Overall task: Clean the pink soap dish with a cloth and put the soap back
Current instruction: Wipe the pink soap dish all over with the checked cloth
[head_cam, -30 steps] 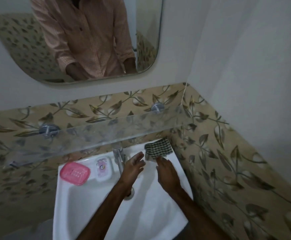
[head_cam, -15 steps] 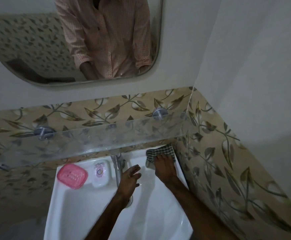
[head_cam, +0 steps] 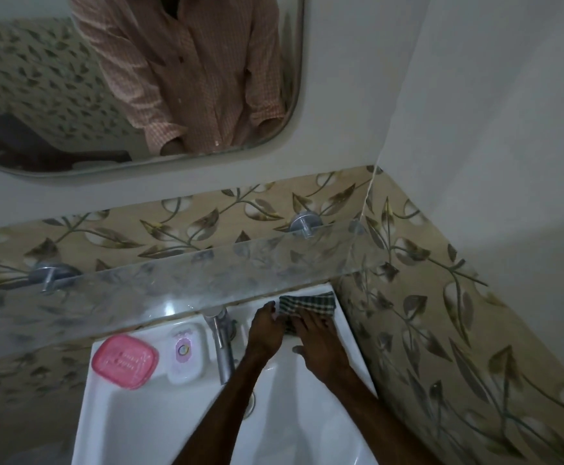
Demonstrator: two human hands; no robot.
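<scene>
The pink soap dish (head_cam: 125, 361) sits closed on the sink's back left rim. Right of it, a wrapped white and pink soap (head_cam: 184, 348) lies in the rim's recess. A dark checked cloth (head_cam: 307, 303) lies on the back right corner of the sink. My right hand (head_cam: 319, 342) lies over the cloth's near edge, its fingers curled on the bunched fabric. My left hand (head_cam: 267, 330) touches the cloth's left edge with its fingertips; its grip is hidden.
A steel tap (head_cam: 221, 344) stands between the soap and my hands. A glass shelf (head_cam: 186, 276) juts out above the white sink (head_cam: 357, 350) rim. Leaf-patterned tiled walls close in behind and at the right. A mirror (head_cam: 139, 78) hangs above.
My left hand has moved right from the tap to the cloth's left edge. My right hand stays on the cloth, which now bunches under its fingers. The camera has tilted left and closer.
</scene>
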